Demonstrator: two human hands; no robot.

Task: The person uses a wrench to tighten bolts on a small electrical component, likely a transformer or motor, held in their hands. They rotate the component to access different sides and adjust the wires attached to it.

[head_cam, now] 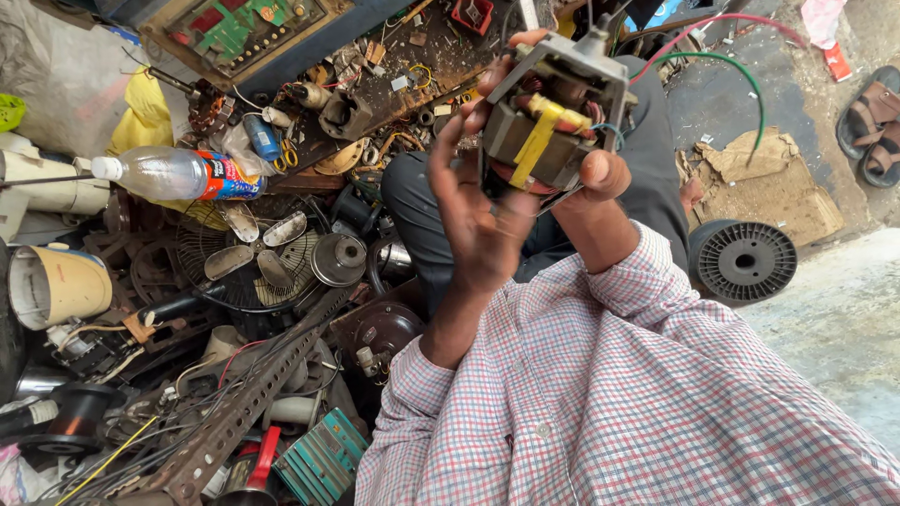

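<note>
I hold a small electric motor [553, 117] up in front of me, a metal block with copper windings and a yellow strap across it. My left hand [473, 201] cups its left side, palm toward me and fingers curled around the frame. My right hand [600, 173] grips the lower right corner, thumb pressed on the casing. Red and green wires [741, 70] trail from the motor to the right. Both forearms are in checked shirt sleeves [609, 394].
Scrap fills the left side: a plastic bottle [173, 173], fan blades in a guard [248, 253], a perforated metal bar [244, 403], a cream cylinder [56, 286], circuit board [244, 28]. A black wire spool [745, 260], cardboard [778, 183] and sandals [877, 126] lie right.
</note>
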